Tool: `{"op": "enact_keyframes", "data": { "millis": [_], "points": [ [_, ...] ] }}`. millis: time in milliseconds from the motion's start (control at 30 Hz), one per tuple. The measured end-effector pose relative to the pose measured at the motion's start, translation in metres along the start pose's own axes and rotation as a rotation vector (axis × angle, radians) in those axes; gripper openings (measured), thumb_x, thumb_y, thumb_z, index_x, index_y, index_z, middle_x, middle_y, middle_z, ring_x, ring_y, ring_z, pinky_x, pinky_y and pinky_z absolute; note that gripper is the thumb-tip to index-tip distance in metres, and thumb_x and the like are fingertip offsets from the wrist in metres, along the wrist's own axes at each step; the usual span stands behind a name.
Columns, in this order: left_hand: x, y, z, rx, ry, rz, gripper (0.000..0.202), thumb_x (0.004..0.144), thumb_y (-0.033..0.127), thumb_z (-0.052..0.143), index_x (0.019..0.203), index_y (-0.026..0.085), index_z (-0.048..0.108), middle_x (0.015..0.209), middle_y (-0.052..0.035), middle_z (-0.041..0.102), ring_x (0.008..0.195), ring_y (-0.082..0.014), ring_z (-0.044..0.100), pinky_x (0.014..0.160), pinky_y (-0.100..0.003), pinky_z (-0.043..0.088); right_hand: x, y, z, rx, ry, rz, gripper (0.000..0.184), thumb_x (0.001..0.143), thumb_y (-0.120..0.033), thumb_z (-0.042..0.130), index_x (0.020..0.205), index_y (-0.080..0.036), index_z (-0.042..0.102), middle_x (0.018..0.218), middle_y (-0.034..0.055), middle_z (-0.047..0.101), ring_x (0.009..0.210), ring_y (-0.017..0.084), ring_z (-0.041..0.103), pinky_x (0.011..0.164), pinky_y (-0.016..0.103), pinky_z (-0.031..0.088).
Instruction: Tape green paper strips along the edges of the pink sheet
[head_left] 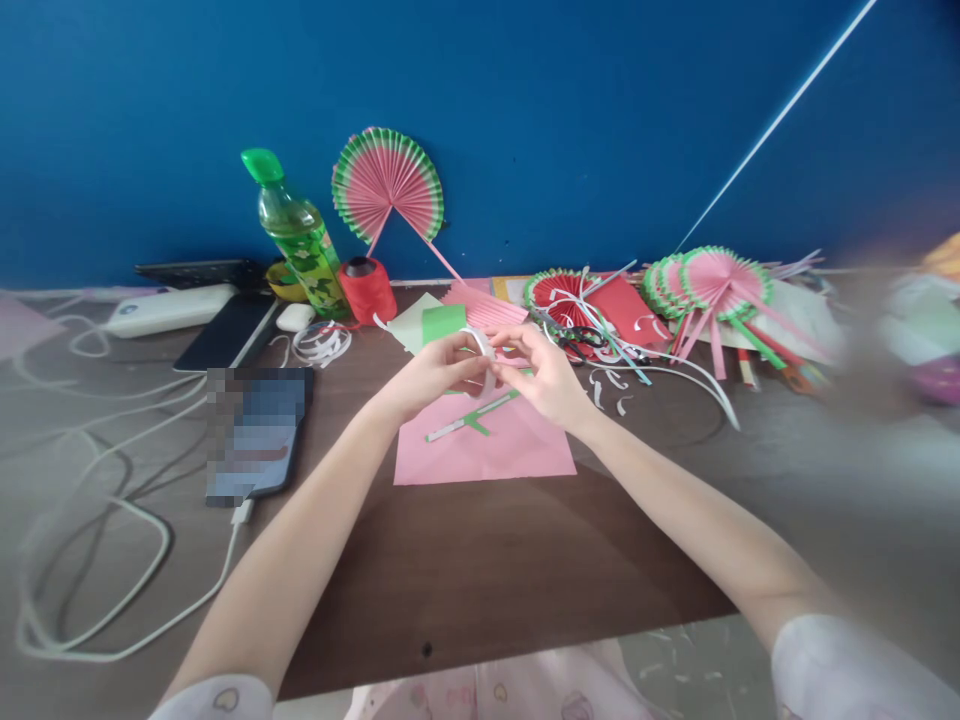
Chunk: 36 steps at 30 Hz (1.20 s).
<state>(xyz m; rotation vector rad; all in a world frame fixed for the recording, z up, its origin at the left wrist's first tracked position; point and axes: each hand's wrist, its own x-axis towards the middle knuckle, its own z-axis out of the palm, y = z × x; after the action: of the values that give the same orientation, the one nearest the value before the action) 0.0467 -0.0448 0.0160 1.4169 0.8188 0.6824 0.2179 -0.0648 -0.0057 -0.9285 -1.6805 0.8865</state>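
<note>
My left hand (439, 375) and my right hand (546, 378) meet over the desk. A roll of white tape (484, 346) sits between them, gripped by the curled fingers of my left hand. At the roll's right edge, the fingers of my right hand are pinched together; whether they hold the tape's end is too small to see. Below both hands lies a pink sheet of paper (487, 465). On it rest green paper strips (474, 420) with white tape along them. Just behind my left hand is a green piece of paper (442, 322).
A green-capped bottle (304, 245) and a red spool (367, 290) stand behind on the left. Pleated paper fans (390, 180) lean on the wall and lie at right (709, 285). Phones (262, 440) and a looping white cable (161, 540) cover the left side. White scraps (611, 385) lie right.
</note>
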Motion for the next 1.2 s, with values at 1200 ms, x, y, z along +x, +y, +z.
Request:
{"op": "enact_keyframes", "data": {
  "millis": [1200],
  "points": [
    [0.000, 0.002, 0.024, 0.380, 0.282, 0.159, 0.015, 0.078, 0.018, 0.046, 0.063, 0.018, 0.044, 0.059, 0.0020, 0.058, 0.055, -0.0083, 0.050, 0.056, -0.022, 0.041, -0.003, -0.012, 0.001, -0.262, 0.161, -0.065, 0.008, 0.079, -0.014, 0.054, 0.074, -0.020, 0.053, 0.077, 0.0013, 0.056, 0.068, 0.013, 0.054, 0.065, 0.030, 0.046]
  ]
}}
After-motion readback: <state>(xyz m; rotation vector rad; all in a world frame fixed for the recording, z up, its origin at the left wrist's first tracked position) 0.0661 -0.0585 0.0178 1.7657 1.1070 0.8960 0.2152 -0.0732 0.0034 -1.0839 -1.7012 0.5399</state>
